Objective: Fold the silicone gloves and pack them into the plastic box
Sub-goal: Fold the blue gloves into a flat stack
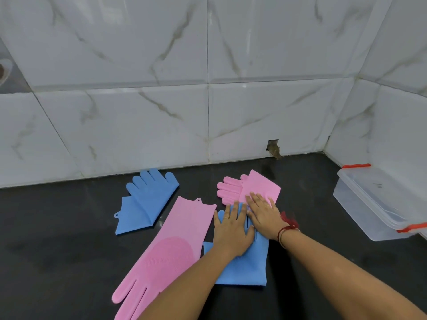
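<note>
We see four silicone gloves on the dark tabletop, two pink and two blue. The near blue glove lies flat under both hands, with its cuff edge toward us and its fingers mostly covered. The left hand presses on it, palm down and fingers spread. The right hand also lies flat with straight fingers. Its palm is over the blue glove and its fingertips reach onto the folded pink glove just behind.

That pink glove is doubled over, its cuff laid across its palm and its fingers sticking out to the left. The long pink glove lies unfolded just left of the hands. It runs slantwise, its fingers toward us, its round bristled palm patch facing up and its cuff touching the blue glove's edge. The folded blue glove sits farther left, near the tiled wall, apart from the others and creased into a wedge with its fingers pointing at the wall.

One clear plastic box stands at the right edge, well apart from the gloves, with a lid on top and a red clip at each end. Nothing lies between it and the hands.

A red thread circles the right wrist, and each hand wears a ring. A small hole breaks the wall at tabletop level.
</note>
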A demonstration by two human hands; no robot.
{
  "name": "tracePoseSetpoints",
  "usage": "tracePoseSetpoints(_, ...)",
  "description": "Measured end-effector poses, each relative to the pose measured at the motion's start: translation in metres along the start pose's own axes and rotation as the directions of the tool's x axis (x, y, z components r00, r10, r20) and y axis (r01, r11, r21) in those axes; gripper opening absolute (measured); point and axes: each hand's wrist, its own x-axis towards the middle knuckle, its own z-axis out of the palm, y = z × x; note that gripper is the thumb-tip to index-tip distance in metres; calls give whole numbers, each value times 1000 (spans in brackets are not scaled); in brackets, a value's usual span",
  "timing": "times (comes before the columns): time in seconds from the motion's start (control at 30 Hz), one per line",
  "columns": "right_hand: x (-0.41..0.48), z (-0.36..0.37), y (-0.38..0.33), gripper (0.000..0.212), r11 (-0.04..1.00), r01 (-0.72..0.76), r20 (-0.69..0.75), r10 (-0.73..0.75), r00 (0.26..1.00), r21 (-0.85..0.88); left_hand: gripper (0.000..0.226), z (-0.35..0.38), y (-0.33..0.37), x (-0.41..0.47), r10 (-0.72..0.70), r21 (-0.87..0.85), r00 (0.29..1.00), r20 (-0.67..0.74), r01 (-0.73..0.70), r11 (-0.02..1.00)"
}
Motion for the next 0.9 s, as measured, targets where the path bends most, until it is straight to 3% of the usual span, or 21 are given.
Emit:
tracePoseSetpoints(0.1, -8, -7, -7, 56, 996, -80, 10, 80, 997, 40, 68, -5, 0, -6, -28, -79, 997, -76, 22, 997)
tracePoseSetpoints(0.17, -25, -10, -12, 61, 978, -180, -67, 188, 980, 108, 74, -9, 0, -19, -89, -200, 981, -170, 54, 978)
tracePoseSetpoints(0.23, -47, -15, -16, 66, 922, -324, -168, 360, 918, 211, 78, -10, -2, -38, -185, -331, 959, -216, 106, 938)
tracePoseSetpoints(0.3, -69, -19, -18, 60, 853, -443, -196, 502, 843, 277, 82, -10, -5, -57, -297, -447, 946, -132, 210, 869)
tracePoseSetpoints(0.4, -94, -19, -27, 46, 829, -485, -107, 528, 842, 277, 75, -15, -11, -73, -364, -438, 931, -15, 321, 840)
tracePoseSetpoints(0.53, -112, -15, -46, 19, 791, -422, 8, 467, 884, 443, 39, -34, -18, -72, -328, -373, 945, 13, 308, 875)
tracePoseSetpoints(0.67, -136, -22, -58, 5, 623, -256, -39, 420, 907, 739, 16, -48, -9, -88, -226, -471, 974, 19, 208, 857)
tracePoseSetpoints(0.77, -169, -30, -61, 11, 494, -55, -187, 428, 884, 868, 16, -57, 6, -119, -152, -741, 988, -16, 90, 665)
tracePoseSetpoints(0.83, -186, -47, -60, 12, 471, 34, -284, 471, 835, 882, 13, -73, 18, -136, -138, -858, 989, -47, 31, 512)
tracePoseSetpoints(0.9, -192, -71, -58, 9, 466, 73, -336, 513, 790, 882, 29, -92, 26, -139, -131, -933, 990, -52, -1, 360)
